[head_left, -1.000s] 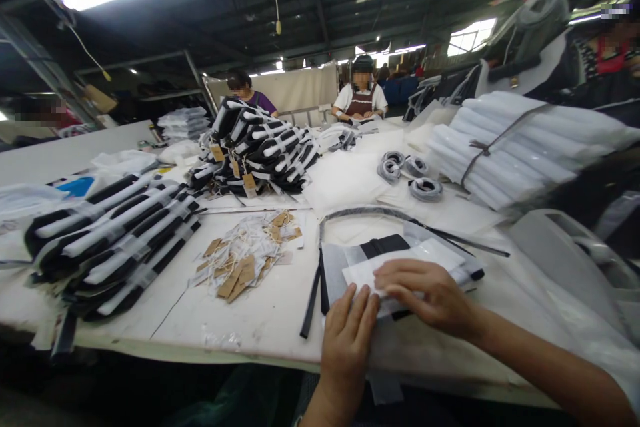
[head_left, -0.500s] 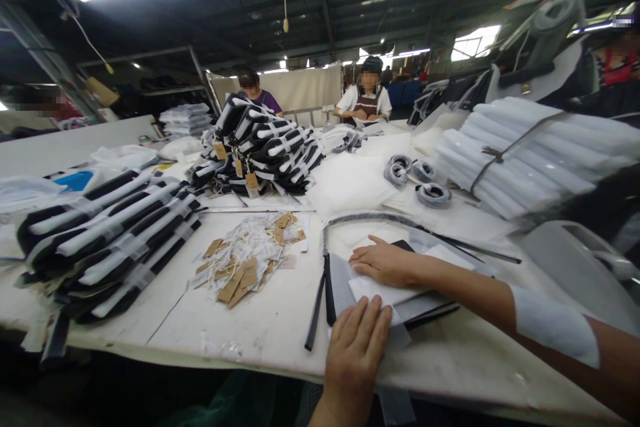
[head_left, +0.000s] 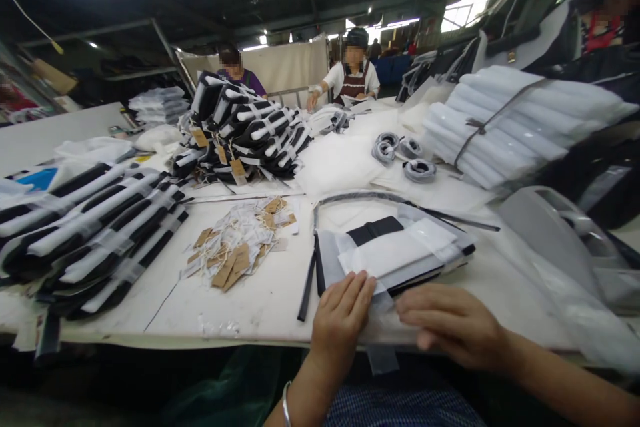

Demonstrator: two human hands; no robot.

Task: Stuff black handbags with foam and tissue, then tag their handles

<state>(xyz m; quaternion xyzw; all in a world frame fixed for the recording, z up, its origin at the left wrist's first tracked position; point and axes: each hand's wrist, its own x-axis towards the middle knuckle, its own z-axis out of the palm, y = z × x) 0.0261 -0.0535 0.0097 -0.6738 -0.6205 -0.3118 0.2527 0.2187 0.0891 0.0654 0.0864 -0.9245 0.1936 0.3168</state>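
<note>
A dark bag (head_left: pixel 321 273) lies flat on the table, partly covered by pale sheets, with white padding (head_left: pixel 395 250) over its middle and its wrapped strap (head_left: pixel 360 196) curving behind. My left hand (head_left: pixel 343 313) rests palm down on the bag's near edge, fingers stretched and side by side, holding nothing that shows. To its right, my right hand (head_left: pixel 450 323) is just off the near right edge, its fingers extended and the thumb apart. Between the hands is a strip of clear film (head_left: pixel 381 303). Another clear strip (head_left: pixel 383 359) hangs from the table's front edge.
Paper tags (head_left: pixel 235 247) lie in a heap left of the bag. Wrapped black bundles (head_left: pixel 105 233) are stacked further left, with more (head_left: pixel 250 123) behind. Coiled straps (head_left: pixel 419 171) and tied white packs (head_left: pixel 510 120) sit at the back right. Two people work across the table.
My right hand has drawn back from the bag's top toward the near edge, uncovering the padding and a black band. My left hand stays at the near edge. The view has shifted slightly.
</note>
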